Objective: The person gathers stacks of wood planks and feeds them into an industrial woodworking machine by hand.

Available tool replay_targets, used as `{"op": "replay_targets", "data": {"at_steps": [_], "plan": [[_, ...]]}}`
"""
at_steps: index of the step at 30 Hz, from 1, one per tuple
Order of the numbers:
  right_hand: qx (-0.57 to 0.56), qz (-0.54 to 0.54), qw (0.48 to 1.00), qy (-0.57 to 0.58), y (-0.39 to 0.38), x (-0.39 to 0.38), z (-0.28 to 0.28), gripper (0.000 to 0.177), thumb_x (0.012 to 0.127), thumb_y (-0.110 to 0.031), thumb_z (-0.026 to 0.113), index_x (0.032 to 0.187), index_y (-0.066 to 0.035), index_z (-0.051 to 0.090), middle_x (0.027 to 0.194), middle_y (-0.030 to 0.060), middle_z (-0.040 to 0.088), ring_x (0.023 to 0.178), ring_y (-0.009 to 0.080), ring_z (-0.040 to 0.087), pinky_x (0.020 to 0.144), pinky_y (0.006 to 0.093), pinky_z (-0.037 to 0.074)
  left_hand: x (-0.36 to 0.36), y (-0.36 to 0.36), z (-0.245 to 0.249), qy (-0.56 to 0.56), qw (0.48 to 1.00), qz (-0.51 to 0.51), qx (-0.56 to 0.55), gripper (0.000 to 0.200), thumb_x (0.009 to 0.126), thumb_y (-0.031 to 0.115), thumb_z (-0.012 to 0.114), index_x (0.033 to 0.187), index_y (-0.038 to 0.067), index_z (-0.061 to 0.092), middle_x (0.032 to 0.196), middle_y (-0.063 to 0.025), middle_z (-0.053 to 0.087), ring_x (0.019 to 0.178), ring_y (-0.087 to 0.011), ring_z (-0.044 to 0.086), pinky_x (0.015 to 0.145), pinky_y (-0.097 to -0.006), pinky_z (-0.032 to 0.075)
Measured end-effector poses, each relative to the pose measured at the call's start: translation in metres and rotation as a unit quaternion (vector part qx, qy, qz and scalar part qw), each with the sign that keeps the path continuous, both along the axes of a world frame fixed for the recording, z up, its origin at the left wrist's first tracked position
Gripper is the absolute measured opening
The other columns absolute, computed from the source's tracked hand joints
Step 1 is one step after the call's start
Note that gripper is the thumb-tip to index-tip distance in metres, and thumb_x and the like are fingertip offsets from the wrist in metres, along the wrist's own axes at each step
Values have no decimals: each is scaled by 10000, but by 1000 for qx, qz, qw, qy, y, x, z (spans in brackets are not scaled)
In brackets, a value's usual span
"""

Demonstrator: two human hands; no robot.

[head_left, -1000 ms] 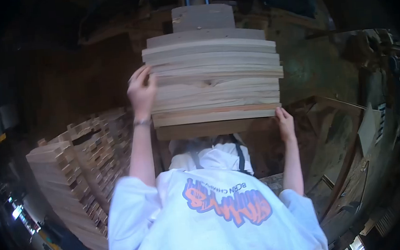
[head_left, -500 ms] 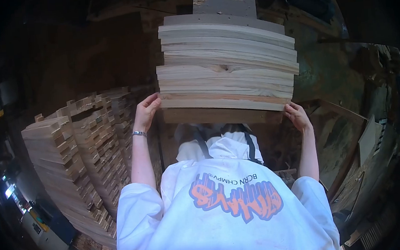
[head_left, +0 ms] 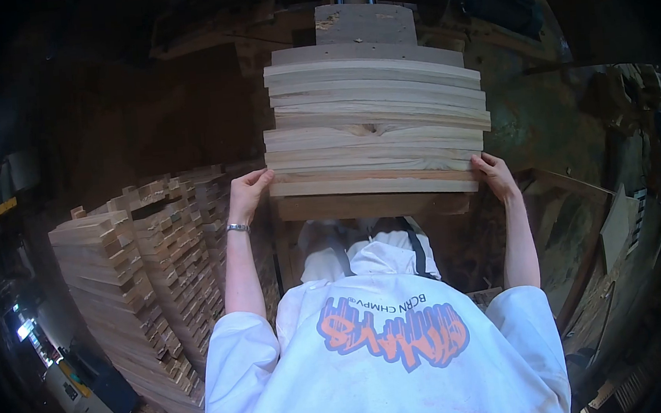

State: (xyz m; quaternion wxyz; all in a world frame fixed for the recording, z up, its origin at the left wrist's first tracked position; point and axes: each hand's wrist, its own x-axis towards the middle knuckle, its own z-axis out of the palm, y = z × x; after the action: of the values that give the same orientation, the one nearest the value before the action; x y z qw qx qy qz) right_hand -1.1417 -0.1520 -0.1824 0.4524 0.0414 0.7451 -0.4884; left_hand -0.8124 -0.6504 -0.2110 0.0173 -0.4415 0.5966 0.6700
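Boards (head_left: 375, 129): stacked above table's (head_left: 369, 205) near edge
Left hand (head_left: 247, 197): narrowed, placed against left ends
Right hand (head_left: 497, 178): narrowed, placed against right ends

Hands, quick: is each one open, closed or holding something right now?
Left hand: partly curled at the left end of the wooden boards; grip unclear.
Right hand: partly curled at their right end; grip unclear.
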Motion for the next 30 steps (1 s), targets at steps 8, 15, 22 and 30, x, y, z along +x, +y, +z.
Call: {"op": "replay_targets", "data": {"at_steps": [8, 15, 22, 30], "plan": [[-115, -114, 987, -14, -10, -20, -20, 768, 913, -460, 700, 1396, 91, 470, 1304, 105, 592, 1212, 194, 526, 1051, 308, 372, -39, -12, -5, 72, 991, 63, 92, 444, 909, 248, 752, 1215, -57, 653, 1085, -75, 704, 993, -126, 648, 871, -282, 517], [-24, -38, 998, 38, -10, -26, -22, 776, 907, -432, 716, 1396, 113, 460, 1357, 146, 573, 1255, 206, 515, 1102, 339, 335, -41, -19, -6, 34, 998, 36, 42, 431, 921, 235, 738, 1226, -55, 644, 1094, -84, 701, 982, -122, 654, 863, -271, 529], [-132, -169, 977, 1, -10, -62, -40, 504, 966, -351, 656, 1316, 5, 589, 1270, 69, 628, 1171, 166, 568, 1056, 338, 390, -68, -31, -9, 81, 993, 66, 58, 390, 933, 224, 718, 1217, -38, 660, 1096, -68, 710, 998, -119, 650, 861, -269, 522], [-52, 8, 997, 63, -41, -73, -13, 557, 945, -370, 686, 1318, 32, 587, 1215, 48, 650, 1152, 128, 547, 1036, 291, 383, -76, -39, -5, -6, 1000, 13, -20, 390, 913, 261, 743, 1166, -33, 697, 1062, -67, 729, 945, -109, 659, 851, -263, 517]]}}
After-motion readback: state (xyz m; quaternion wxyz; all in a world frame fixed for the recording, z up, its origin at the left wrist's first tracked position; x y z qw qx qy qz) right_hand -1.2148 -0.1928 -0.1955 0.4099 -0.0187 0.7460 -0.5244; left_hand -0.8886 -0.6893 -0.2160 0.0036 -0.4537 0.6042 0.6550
